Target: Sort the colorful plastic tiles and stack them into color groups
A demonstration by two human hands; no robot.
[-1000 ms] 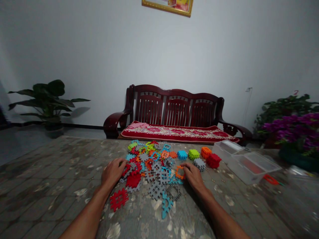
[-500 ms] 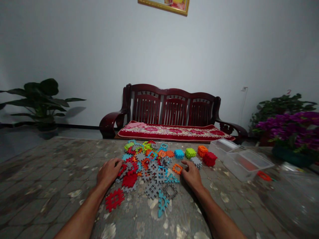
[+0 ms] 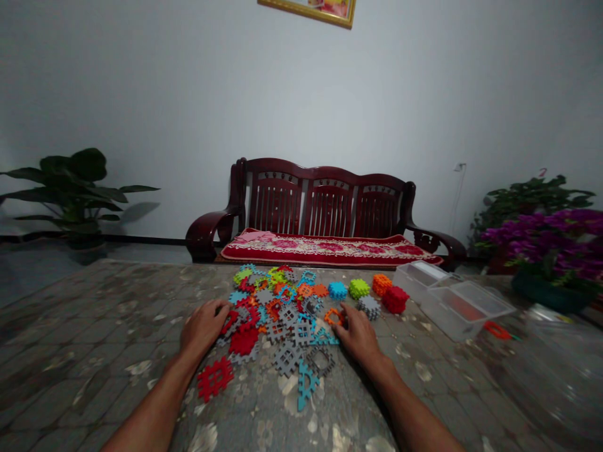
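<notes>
A pile of notched plastic building pieces (image 3: 287,312) in red, grey, blue, orange and green lies between my hands on the table. My left hand (image 3: 203,328) rests at the pile's left edge with its fingers loosely bent and apart, beside red and grey pieces; it holds nothing that I can see. At the right edge, my right hand (image 3: 357,334) has its thumb and index finger on an orange square frame piece (image 3: 333,317). A red square piece (image 3: 215,378) lies near my left wrist. Nearer me are a blue triangular piece (image 3: 306,384) and a dark grey frame piece (image 3: 321,361).
Beyond my right hand stand small stacks in blue (image 3: 337,290), green (image 3: 358,289), orange (image 3: 382,284), grey (image 3: 369,307) and red (image 3: 395,300). Clear plastic boxes (image 3: 452,323) and purple flowers (image 3: 556,235) are at the right. A wooden bench (image 3: 325,194) stands behind the table.
My right hand has moved slightly left, and its thumb and index finger have closed onto the orange frame piece. My left hand stays in place.
</notes>
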